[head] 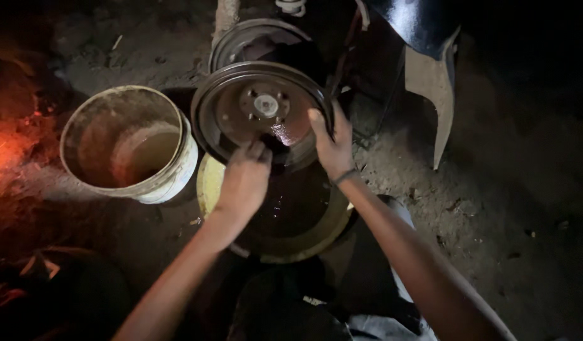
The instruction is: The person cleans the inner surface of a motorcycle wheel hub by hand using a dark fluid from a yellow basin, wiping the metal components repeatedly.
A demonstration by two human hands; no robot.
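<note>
The work sits on a bare dirt floor [493, 208], dark and gritty, strewn with small stones and scraps, lit only around the middle of the scene; the far edges fall into black. At the left edge an orange glow [4, 148] colours the ground.

A round, rusty brake drum [241, 107] stands tilted on its rim at the centre, its open face toward the camera, with a hub and bolt holes showing inside and a wet shine along its lower inner wall. It is held over a shallow yellow basin [209, 183] of dark liquid that rests on the floor. The right hand [331, 144] is curled over the drum's right rim, fingers wrapped behind the edge, gripping it; a thin band circles that wrist. The left hand [244, 180] is closed into a loose fist at the drum's lower edge, pressing something dark against the inner wall; what it holds cannot be made out.

Just behind the drum stands a second round metal part [250, 38], partly hidden. Just left of the basin stands a dirty white bucket [178, 167], open, with murky liquid at the bottom. At the upper right a glossy black vehicle panel [417, 25] with a pale mud flap [436, 95] hangs above the floor.
</note>
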